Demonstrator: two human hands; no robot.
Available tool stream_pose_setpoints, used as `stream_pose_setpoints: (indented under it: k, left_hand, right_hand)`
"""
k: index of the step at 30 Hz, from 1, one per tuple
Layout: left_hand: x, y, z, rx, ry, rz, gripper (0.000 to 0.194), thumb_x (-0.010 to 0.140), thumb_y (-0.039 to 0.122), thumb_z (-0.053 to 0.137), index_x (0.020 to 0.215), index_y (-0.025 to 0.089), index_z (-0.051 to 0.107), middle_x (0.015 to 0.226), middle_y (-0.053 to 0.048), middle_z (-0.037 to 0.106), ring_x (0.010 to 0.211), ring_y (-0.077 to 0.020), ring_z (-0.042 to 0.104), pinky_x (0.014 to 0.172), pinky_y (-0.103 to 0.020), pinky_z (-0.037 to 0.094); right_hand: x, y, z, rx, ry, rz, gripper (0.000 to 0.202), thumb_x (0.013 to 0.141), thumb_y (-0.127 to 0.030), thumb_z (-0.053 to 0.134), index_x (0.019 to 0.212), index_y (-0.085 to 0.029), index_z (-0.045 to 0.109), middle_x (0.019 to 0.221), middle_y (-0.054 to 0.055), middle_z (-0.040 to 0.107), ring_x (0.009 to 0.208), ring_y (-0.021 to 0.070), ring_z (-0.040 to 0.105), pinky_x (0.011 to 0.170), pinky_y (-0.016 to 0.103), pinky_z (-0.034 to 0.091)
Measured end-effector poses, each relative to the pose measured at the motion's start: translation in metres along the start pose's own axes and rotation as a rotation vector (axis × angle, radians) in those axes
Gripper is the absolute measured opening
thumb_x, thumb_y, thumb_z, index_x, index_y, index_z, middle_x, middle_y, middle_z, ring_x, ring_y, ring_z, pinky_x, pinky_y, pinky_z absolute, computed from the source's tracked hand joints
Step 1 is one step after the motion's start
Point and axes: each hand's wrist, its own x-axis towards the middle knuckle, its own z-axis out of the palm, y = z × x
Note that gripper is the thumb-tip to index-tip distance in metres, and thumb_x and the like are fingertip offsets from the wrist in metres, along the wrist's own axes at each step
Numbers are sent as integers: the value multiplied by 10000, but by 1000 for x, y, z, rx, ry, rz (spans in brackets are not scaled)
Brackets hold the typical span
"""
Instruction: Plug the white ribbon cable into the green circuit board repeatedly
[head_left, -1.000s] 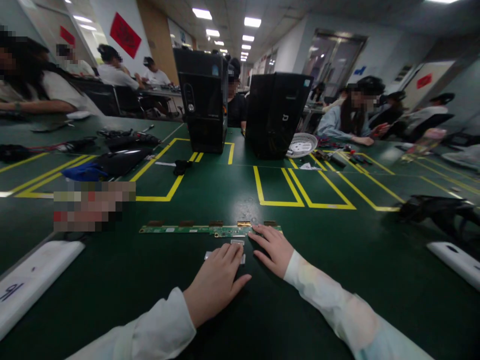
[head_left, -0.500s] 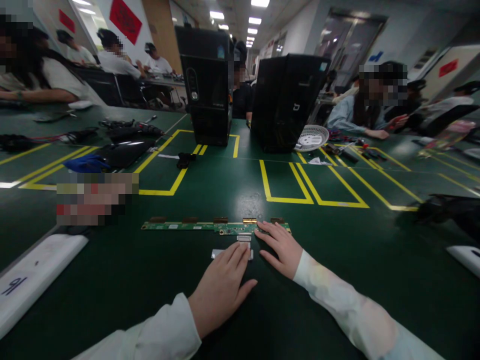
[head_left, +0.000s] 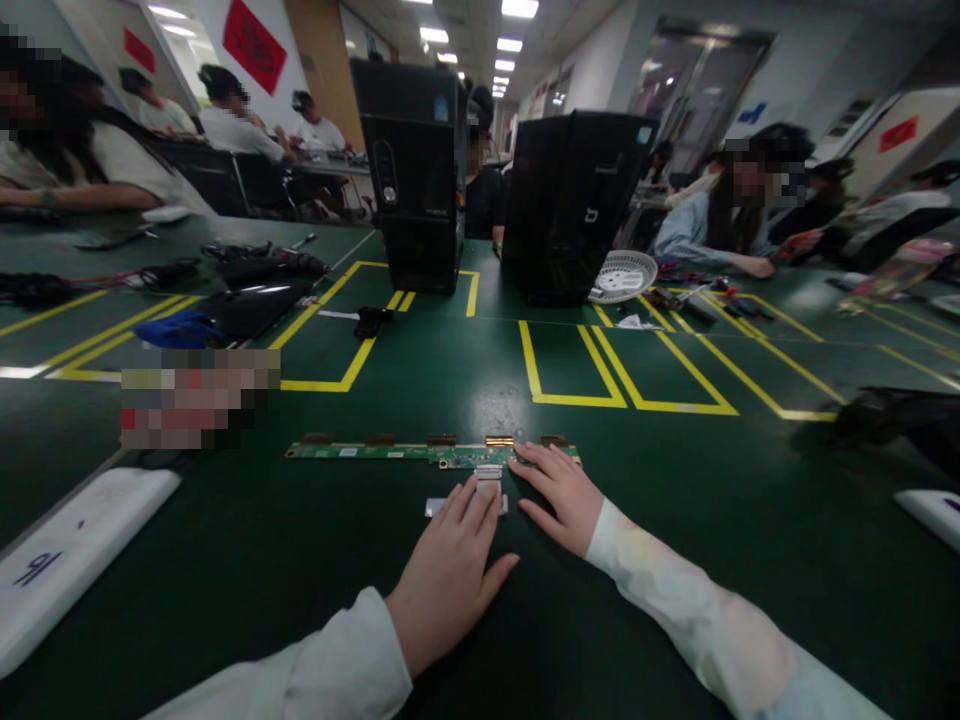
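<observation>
A long, narrow green circuit board [head_left: 375,452] with several brown tabs along its far edge lies on the dark green table [head_left: 315,560]. My right hand [head_left: 561,497] rests flat on the board's right end, its fingers spread. Just in front of the board's middle is a white flat cable [head_left: 489,474], which meets the near edge. My left hand [head_left: 454,570] lies palm down with fingers stretched over the cable and a pale strip [head_left: 435,507], covering part of both. The thumb stands apart from the fingers.
Two black computer towers [head_left: 411,180] [head_left: 574,210] stand beyond the board. A white basket [head_left: 626,275] is beside the right one. At the left lie a white case [head_left: 82,560], a blue item [head_left: 176,330] and dark cables. People sit around the table and behind it.
My left hand has shifted slightly right, and its fingers now reach a little farther over the cable, which sits nearer the board. My right hand has stayed in place.
</observation>
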Motion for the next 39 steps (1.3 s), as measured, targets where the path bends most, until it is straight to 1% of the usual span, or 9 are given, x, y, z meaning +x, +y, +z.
stream_pose_setpoints:
  k: [4,10,17,21,31,39]
  left_hand:
    - [-1,0,2,-30,10,-3,553,934,469,446,1362,120,483,1439,-148,497,1365,-315,403,1097,-538,373]
    - [-2,-2,-1,-75,-34,-34,560,951,479,393,1379,125,466,1461,-127,476,1379,-315,378,1113,-587,320]
    - [-3,-4,-1,-104,-21,-26,555,946,478,413,1382,139,460,1466,-113,472,1386,-305,367,1115,-591,315]
    - [-3,-4,-1,-98,-34,-16,566,944,489,409,1384,137,457,1457,-117,482,1382,-306,373,1113,-588,319]
    - [-3,-2,3,-51,-48,-21,573,951,481,389,1391,120,450,1480,-118,453,1390,-323,352,1118,-597,300]
    - [-1,0,0,-67,-41,-33,557,946,472,410,1384,132,462,1464,-129,471,1382,-315,368,1107,-595,316]
  right_hand:
    - [0,-1,-1,-2,-2,5,450,930,-324,448,1347,-166,507,1441,142,469,1354,265,400,1100,532,340]
    - [0,0,-2,-4,-11,1,455,931,-329,450,1348,-155,508,1440,146,468,1354,269,397,1105,534,331]
    - [0,2,0,13,-17,4,467,924,-321,458,1365,-171,492,1445,147,461,1366,264,382,1114,536,312]
    - [-1,2,0,20,-19,7,469,921,-320,460,1369,-186,491,1447,141,461,1368,264,379,1114,538,308]
    - [-2,3,1,13,-25,9,469,929,-326,462,1371,-175,486,1465,143,439,1376,258,367,1116,531,312]
    - [-1,1,1,6,-19,11,469,923,-311,463,1372,-177,488,1455,149,449,1371,259,375,1112,533,315]
